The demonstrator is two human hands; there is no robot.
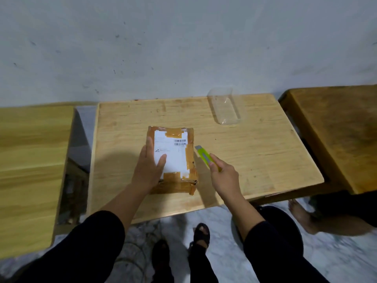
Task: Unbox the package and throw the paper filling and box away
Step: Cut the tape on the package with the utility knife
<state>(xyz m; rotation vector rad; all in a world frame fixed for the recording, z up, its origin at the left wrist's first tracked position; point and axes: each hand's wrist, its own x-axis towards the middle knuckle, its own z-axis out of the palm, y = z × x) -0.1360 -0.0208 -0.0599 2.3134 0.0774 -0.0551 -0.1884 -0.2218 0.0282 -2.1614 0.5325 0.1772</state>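
Nearest, two dark sleeves reach forward over a pale wooden table (255,152). The left hand (150,166) is laid flat on the box (173,158), fingers spread over the white label (173,154), so the box is pressed down rather than gripped. The box lies near the middle of the table, wrapped in brown tape and not yet opened. Just right of it, the right hand (223,178) is closed around the handle of a yellow-green cutter (204,157), whose tip is pointed toward the far right edge of the box but is apart from it. Whether the blade is extended cannot be told. The opening step appears to be in hand: the tape is probably to be slit next, which calls for the box to be held steady and the left fingers kept clear of the cut. Farther off, a clear plastic container (226,107) stands by the wall.
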